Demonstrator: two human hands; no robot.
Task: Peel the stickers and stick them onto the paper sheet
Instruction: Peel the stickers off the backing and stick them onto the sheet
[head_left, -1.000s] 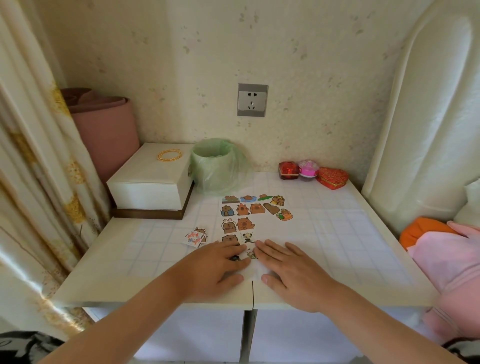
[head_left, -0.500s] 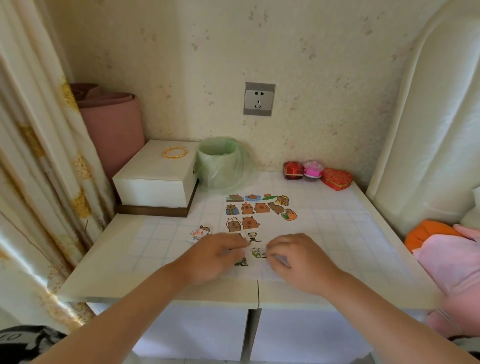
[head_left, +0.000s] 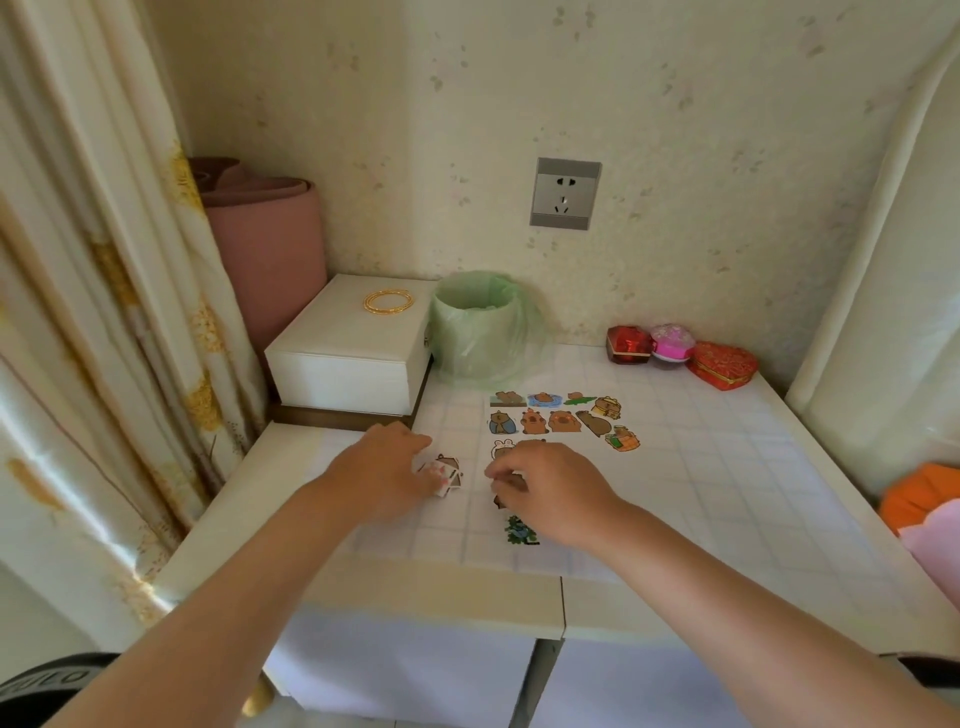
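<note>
The white table (head_left: 249, 525) lies under both hands, and the gridded paper sheet (head_left: 701, 493) covers most of it, running from beneath the palms far out to the right of the right hand. Beyond the left hand (head_left: 384, 467) sits a white box (head_left: 343, 364), with a green-bagged bin (head_left: 475, 327) beyond the gap between the hands. The left fingers lie fairly straight, tips touching a small loose pile of stickers (head_left: 447, 470). The right hand (head_left: 550, 488) rests on the sheet with fingers curled (whether they pinch anything I cannot tell). Rows of stuck stickers (head_left: 558, 418) sit just beyond it, and a green sticker (head_left: 519, 531) lies just below its knuckles.
</note>
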